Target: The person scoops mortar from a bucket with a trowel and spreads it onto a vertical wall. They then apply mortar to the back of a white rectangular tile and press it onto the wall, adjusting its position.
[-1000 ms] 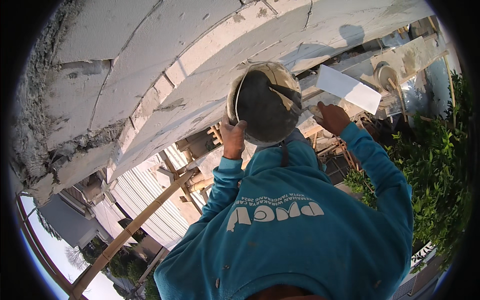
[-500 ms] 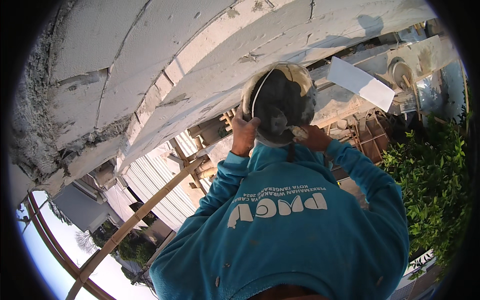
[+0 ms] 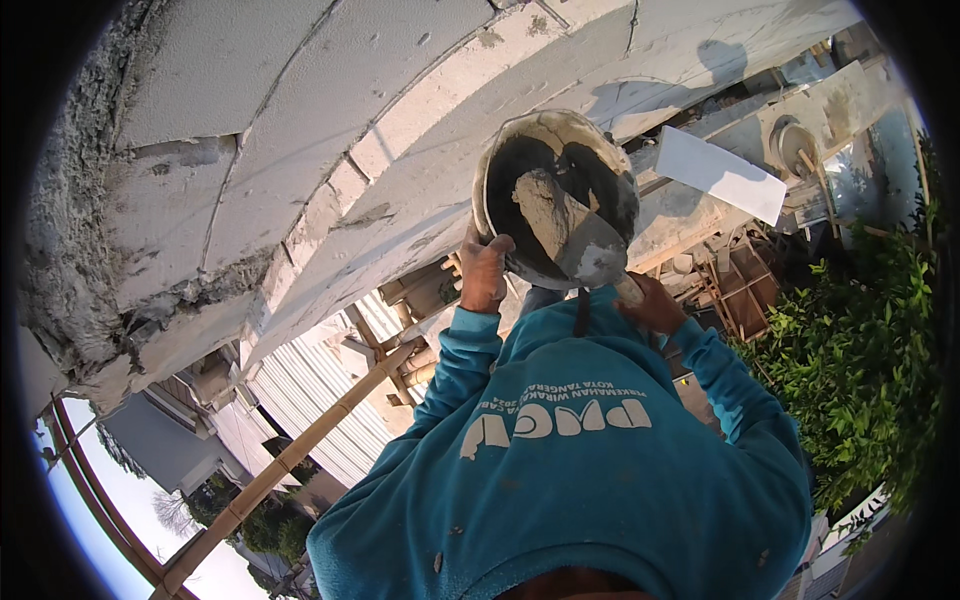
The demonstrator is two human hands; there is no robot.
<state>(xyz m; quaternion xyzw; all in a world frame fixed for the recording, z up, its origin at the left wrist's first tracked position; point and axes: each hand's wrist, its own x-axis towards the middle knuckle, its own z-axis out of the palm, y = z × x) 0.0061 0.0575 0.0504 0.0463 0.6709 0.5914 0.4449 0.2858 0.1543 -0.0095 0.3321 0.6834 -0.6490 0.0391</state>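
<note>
My left hand (image 3: 485, 272) is closed on the rim of a mortar-stained bucket (image 3: 494, 165), with the thumb over the edge. The bucket tilts so that its dark inside shows. My right hand (image 3: 655, 304) grips the handle of a trowel (image 3: 597, 254) at the bucket's near right side. Across the trowel's metal blade lies a lump of wet grey-brown mortar (image 3: 541, 211), over the bucket's mouth. Part of the bucket's inside is hidden behind the blade and the mortar.
A pale block wall (image 3: 400, 130) with a ledge runs along the far left. A bamboo pole (image 3: 290, 455) slants up at the lower left. On the right are a white board (image 3: 722, 176), a round pan (image 3: 792, 143) and a leafy bush (image 3: 850, 370).
The trowel has come up out of the bucket with mortar on its blade. My right hand has drawn slightly back and to the right. My left hand still holds the rim.
</note>
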